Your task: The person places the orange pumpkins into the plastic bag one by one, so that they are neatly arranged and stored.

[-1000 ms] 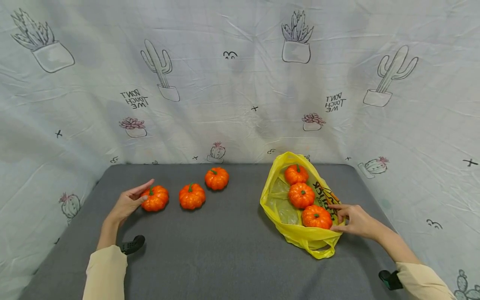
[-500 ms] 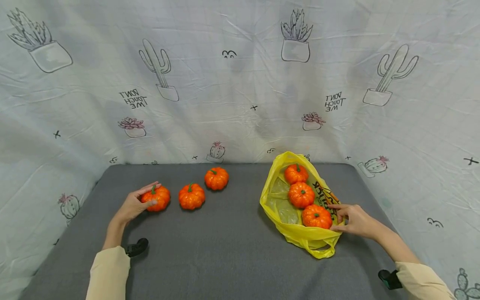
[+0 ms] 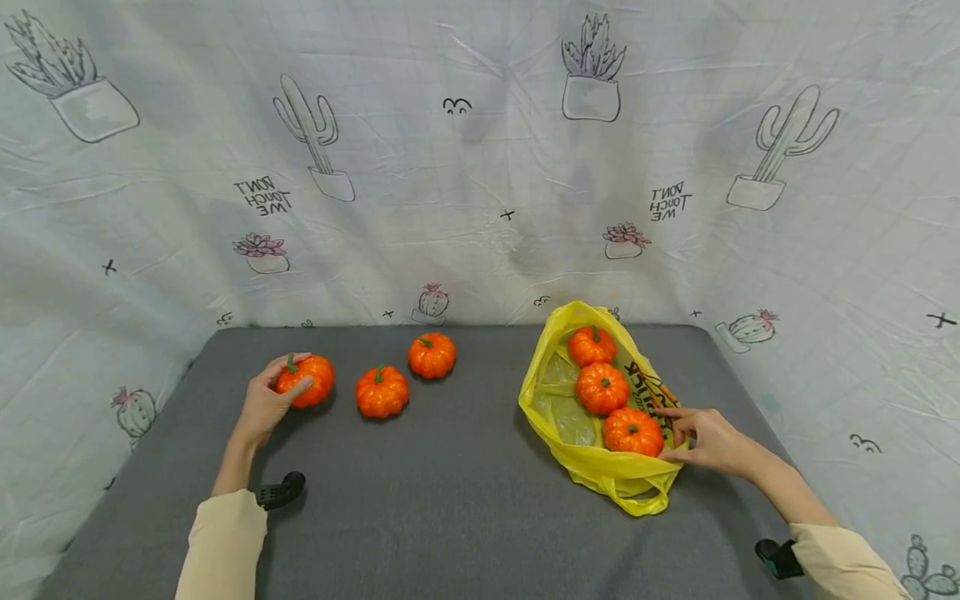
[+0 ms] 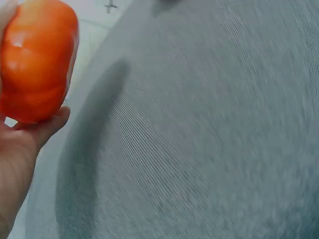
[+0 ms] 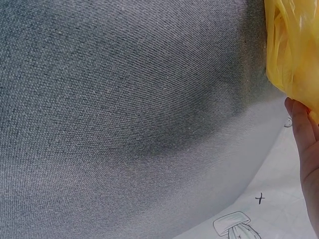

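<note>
My left hand (image 3: 267,400) grips a small orange pumpkin (image 3: 313,381) with a green stem, thumb on the near side and fingers over the top. The left wrist view shows this pumpkin (image 4: 40,59) held above the grey cloth, with a shadow below. On the right, my right hand (image 3: 711,443) pinches the edge of a yellow plastic bag (image 3: 592,462) lying with its mouth open. Inside it sit three pumpkins in a row: a far one (image 3: 592,345), a middle one (image 3: 602,388) and a near one (image 3: 633,432) close to my right fingers.
Two more pumpkins rest on the grey table (image 3: 465,483) left of centre, one nearer (image 3: 382,392) and one farther back (image 3: 432,356). A white curtain (image 3: 420,167) printed with cacti hangs behind and along both sides. The bag's handle loop (image 3: 637,502) lies toward the front.
My left hand has closed round the leftmost pumpkin and raised it, tilting it slightly. The right hand and the bag have stayed in place.
</note>
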### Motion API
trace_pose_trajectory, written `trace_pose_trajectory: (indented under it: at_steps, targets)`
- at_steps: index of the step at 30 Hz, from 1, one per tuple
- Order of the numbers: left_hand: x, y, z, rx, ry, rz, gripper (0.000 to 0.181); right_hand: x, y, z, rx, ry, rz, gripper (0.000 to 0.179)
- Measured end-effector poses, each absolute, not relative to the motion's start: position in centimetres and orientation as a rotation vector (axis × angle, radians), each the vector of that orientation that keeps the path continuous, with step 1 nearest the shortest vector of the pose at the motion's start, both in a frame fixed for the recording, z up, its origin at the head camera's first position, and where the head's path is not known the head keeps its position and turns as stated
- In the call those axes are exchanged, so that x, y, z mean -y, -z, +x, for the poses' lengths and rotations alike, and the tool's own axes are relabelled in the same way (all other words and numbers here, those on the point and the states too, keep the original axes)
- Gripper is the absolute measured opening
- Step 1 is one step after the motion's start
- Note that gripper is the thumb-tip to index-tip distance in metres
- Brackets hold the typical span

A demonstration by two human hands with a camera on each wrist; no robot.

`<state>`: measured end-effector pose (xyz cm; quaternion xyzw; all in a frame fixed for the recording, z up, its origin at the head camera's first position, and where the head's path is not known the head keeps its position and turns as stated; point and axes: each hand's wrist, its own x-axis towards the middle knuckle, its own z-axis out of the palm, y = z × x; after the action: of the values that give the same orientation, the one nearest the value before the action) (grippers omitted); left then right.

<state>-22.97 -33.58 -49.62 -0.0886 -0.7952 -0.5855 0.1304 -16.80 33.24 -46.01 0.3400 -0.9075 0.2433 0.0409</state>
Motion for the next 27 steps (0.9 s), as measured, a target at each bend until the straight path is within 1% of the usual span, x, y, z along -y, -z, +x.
trace_pose_trajectory:
  at_steps: [3,6,10,19,22,27]
  targets:
    - [33.3,49.0,-22.7,2.165,1.884,-0.266,0.041,-33.2,46.0,-16.8,2.78,-0.744,1.034,0.043]
    - [32.8,48.4,-22.5,2.158,1.907,-0.267,0.04,-33.3,46.0,-16.7,2.779,-0.741,1.028,0.043]
    - [32.1,47.8,-22.3,2.245,1.781,-0.258,0.042,-33.4,46.1,-16.7,2.772,-0.741,1.036,0.043]
    - [29.7,45.7,-21.3,2.303,1.716,-0.282,0.047,-33.3,46.1,-16.7,2.78,-0.756,1.038,0.042]
    - [28.8,44.7,-20.9,2.388,1.639,-0.33,0.049,-33.2,46.0,-16.7,2.792,-0.76,1.026,0.042]
    - [27.9,43.8,-20.3,2.414,1.624,-0.546,0.05,-33.2,46.0,-16.7,2.799,-0.767,1.021,0.041]
